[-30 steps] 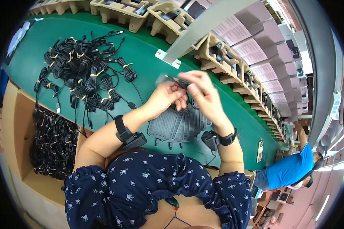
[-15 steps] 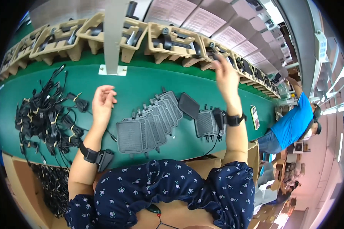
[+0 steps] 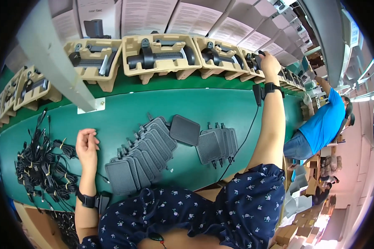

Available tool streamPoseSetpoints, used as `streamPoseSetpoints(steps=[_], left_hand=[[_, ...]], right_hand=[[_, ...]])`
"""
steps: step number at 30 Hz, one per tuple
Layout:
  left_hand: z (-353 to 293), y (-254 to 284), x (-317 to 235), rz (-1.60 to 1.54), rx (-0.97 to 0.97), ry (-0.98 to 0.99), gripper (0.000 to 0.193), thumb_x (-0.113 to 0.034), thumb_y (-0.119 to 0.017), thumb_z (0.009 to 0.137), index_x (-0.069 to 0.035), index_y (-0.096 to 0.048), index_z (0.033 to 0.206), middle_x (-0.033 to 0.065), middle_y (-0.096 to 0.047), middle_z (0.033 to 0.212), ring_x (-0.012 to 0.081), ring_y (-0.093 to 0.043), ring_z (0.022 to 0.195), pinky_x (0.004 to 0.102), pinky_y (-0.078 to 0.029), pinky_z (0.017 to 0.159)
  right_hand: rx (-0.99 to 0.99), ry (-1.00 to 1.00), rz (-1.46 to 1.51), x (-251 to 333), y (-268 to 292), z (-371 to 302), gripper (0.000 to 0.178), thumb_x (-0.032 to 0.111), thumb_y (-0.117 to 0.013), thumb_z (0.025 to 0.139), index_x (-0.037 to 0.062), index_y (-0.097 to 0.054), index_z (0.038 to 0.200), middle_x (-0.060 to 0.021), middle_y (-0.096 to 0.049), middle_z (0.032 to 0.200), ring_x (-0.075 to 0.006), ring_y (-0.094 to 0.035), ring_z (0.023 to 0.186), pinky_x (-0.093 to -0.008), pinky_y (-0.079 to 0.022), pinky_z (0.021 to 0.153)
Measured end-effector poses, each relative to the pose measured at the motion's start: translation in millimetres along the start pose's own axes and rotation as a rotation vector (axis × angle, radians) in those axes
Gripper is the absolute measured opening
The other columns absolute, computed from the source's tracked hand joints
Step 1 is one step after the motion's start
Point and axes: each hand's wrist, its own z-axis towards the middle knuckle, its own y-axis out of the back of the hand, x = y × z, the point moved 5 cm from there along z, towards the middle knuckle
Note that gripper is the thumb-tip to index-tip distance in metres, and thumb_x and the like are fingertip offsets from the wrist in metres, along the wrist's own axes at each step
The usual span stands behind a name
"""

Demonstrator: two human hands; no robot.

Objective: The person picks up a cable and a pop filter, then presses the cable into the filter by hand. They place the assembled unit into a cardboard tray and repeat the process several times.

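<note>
My left hand (image 3: pixel 87 145) hovers over the green table, between a heap of black cables (image 3: pixel 41 162) and a fanned row of dark grey flat panels (image 3: pixel 122 176). Its fingers are loosely curled and slightly apart, with nothing in them. My right hand (image 3: pixel 271 66) is stretched far out to the right, at one of the moulded trays at the back. Its fingers close on a small dark part, whose kind I cannot make out. A single panel (image 3: pixel 185 130) lies face up beside a second, smaller group of panels (image 3: pixel 207 146).
Beige moulded trays (image 3: pixel 133 70) holding black parts line the back edge. White printed boxes (image 3: pixel 149 18) stand behind them. A metal post (image 3: pixel 50 54) rises from the table at left. A cord (image 3: pixel 250 128) trails from my right wrist device. A person in blue (image 3: pixel 322 118) works at far right.
My right hand has moved farther right along the trays. The view has shifted, so the panels and post appear lower and farther left. My left hand stays loosely curled over the table.
</note>
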Motion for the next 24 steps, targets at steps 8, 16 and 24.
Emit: streamPoseSetpoints(steps=[8,16,24], left_hand=[[0,-2,-5,0.118,-0.032,-0.035,0.009,-0.001,-0.045,0.088,-0.003,-0.053,0.092,0.0019,-0.051,0.083,0.0023,-0.045,0.059,0.0131,-0.031,0.043],[-1,-2,-11,0.167,-0.044,-0.044,0.008,0.0,-0.045,0.088,-0.002,-0.053,0.088,0.0023,-0.049,0.086,0.0029,-0.045,0.06,0.0143,-0.032,0.043],[-4,5,-9,0.256,-0.045,-0.036,0.008,-0.002,-0.046,0.088,-0.002,-0.054,0.089,0.0023,-0.051,0.089,0.003,-0.045,0.061,0.0144,-0.032,0.043]], right_hand=[[0.181,0.067,0.035,12,-103,28,0.033,0.035,-0.055,0.082,0.0046,-0.058,0.094,-0.0166,-0.064,0.087,-0.0306,-0.062,0.085,-0.0406,-0.049,0.073],[0.129,0.115,0.453,-11,-134,18,0.029,0.032,-0.045,0.087,0.0066,-0.058,0.092,-0.0207,-0.06,0.089,-0.0401,-0.055,0.088,-0.0455,-0.044,0.076],[0.134,-0.043,0.206,-5,-135,35,0.029,0.036,-0.058,0.078,0.0101,-0.067,0.087,-0.0174,-0.064,0.083,-0.0358,-0.06,0.082,-0.0439,-0.047,0.073]])
